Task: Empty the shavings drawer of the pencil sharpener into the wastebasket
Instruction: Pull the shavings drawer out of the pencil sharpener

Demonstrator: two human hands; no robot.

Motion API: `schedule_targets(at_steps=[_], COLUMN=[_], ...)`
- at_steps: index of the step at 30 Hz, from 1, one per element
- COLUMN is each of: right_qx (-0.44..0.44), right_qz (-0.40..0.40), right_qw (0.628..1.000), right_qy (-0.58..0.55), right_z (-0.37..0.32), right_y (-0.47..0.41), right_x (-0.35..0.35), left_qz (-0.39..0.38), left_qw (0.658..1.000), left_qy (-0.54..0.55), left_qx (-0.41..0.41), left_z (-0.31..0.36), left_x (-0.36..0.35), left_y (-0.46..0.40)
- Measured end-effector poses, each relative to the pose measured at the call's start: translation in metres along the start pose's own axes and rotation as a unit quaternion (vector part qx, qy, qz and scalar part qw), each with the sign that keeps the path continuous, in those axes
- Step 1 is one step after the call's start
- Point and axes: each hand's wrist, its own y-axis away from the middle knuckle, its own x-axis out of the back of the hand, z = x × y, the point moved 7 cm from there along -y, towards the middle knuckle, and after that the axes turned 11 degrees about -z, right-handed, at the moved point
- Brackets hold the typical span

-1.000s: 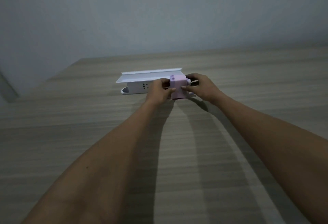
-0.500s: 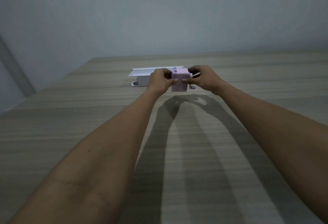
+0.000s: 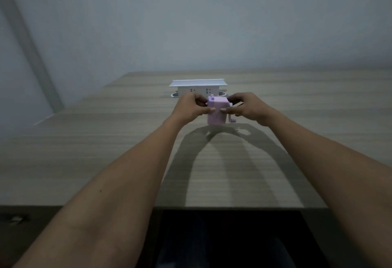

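A small pink box-shaped pencil sharpener (image 3: 216, 113) with a crank handle on its right side is held above the wooden table (image 3: 106, 151). My left hand (image 3: 191, 106) grips its left side, thumb on the front face. My right hand (image 3: 247, 106) grips its right side, thumb meeting the left one at the front. The sharpener's shadow falls on the table just below it. Its shavings drawer looks closed. No wastebasket is in view.
A white power strip holder (image 3: 198, 88) with sockets stands on the table just behind the hands. The table's near edge runs across the lower view, with a dark gap (image 3: 229, 238) under it. A plain wall rises behind.
Both hands have lifted the sharpener off the table and drawn it toward me, away from the white power strip holder. The view has tilted down, showing the table's near edge.
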Motion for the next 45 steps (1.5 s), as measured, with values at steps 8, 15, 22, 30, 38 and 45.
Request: schedule_targets(at_steps=[8, 15, 22, 30, 38, 45], right_qx=[0.003, -0.003, -0.024, -0.022, -0.039, -0.044], right_qz=[0.025, 0.01, -0.025, -0.04, -0.034, -0.059], right_qw=[1.0, 1.0, 0.999, 0.998, 0.998, 0.995], right_qy=[0.004, -0.008, -0.037, -0.034, -0.045, -0.071], right_z=[0.021, 0.026, 0.048, 0.054, 0.056, 0.036], right_y=[0.029, 0.031, 0.033, 0.032, 0.034, 0.032], right_x=[-0.017, -0.023, -0.036, -0.036, -0.036, -0.025], left_qz=[0.009, -0.058, -0.095, -0.095, -0.083, -0.052], left_qw=[0.999, 0.995, 0.991, 0.988, 0.988, 0.994], left_qy=[0.048, 0.074, 0.091, 0.117, 0.107, 0.054], left_qx=[0.02, 0.017, 0.026, 0.045, 0.072, 0.081], left_z=[-0.026, -0.026, -0.04, -0.047, -0.061, -0.062], left_x=[-0.021, -0.037, -0.045, -0.042, -0.006, 0.037], left_y=[0.033, 0.041, 0.033, 0.036, 0.052, 0.063])
